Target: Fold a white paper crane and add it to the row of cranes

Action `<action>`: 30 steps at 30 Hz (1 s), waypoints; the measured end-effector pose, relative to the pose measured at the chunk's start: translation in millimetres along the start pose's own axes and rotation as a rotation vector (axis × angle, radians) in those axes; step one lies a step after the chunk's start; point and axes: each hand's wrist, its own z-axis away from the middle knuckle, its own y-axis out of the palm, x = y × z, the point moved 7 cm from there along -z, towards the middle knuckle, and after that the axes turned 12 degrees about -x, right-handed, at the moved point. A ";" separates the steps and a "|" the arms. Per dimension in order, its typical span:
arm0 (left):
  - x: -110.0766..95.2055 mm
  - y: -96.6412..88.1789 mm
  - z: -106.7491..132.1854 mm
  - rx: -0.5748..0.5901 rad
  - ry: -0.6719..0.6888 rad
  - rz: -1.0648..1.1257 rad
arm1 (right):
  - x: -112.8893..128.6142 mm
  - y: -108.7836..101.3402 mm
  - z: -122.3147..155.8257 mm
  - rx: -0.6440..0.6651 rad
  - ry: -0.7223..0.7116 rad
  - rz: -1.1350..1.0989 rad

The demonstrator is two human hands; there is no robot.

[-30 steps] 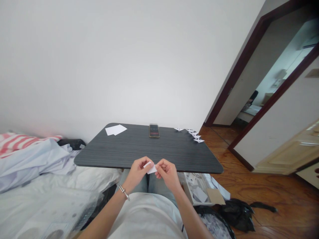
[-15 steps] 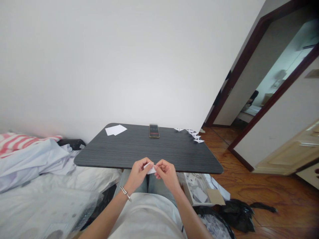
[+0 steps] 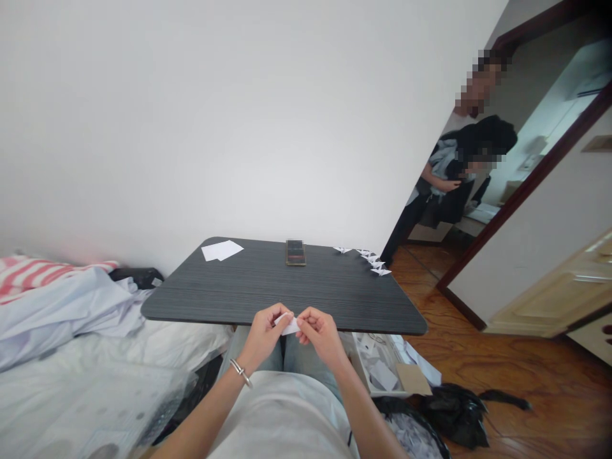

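Observation:
A small piece of folded white paper [image 3: 289, 327] is pinched between my two hands, just off the near edge of the dark table [image 3: 268, 287]. My left hand [image 3: 266, 328] grips its left end with thumb and fingers. At the other end, my right hand [image 3: 317, 329] has thumb and forefinger closed on the paper. The fingers cover part of it, so its full folded shape cannot be made out. Several folded paper cranes [image 3: 373, 260] stand at the table's far right. Flat white paper sheets [image 3: 222, 250] lie at the far left.
A phone [image 3: 295, 253] lies at the table's back middle, near the white wall. Below right are an open box [image 3: 382, 370] of papers and a black bag [image 3: 459, 414]. A bed with clothes [image 3: 71, 306] is at left. Someone [image 3: 447, 169] stands in the doorway.
A person carrying dark clothing has come into view at the doorway. My hands keep hold of the paper and have barely moved.

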 end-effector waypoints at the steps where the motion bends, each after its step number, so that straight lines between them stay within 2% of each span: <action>1: 0.1 -0.5 -0.4 -0.003 0.003 0.000 | 0.1 -0.3 -0.2 0.002 -0.001 0.000; 16: 1.0 -9.6 -3.8 -0.075 0.011 0.002 | -5.6 -8.4 -6.0 0.001 0.067 -0.072; 23: 5.3 -11.8 -4.4 -0.084 0.001 -0.010 | -3.8 -6.4 -4.8 0.066 0.076 -0.092; 30: 6.5 -12.0 -5.3 -0.087 0.001 0.003 | -3.6 -2.6 -3.4 0.064 0.075 -0.118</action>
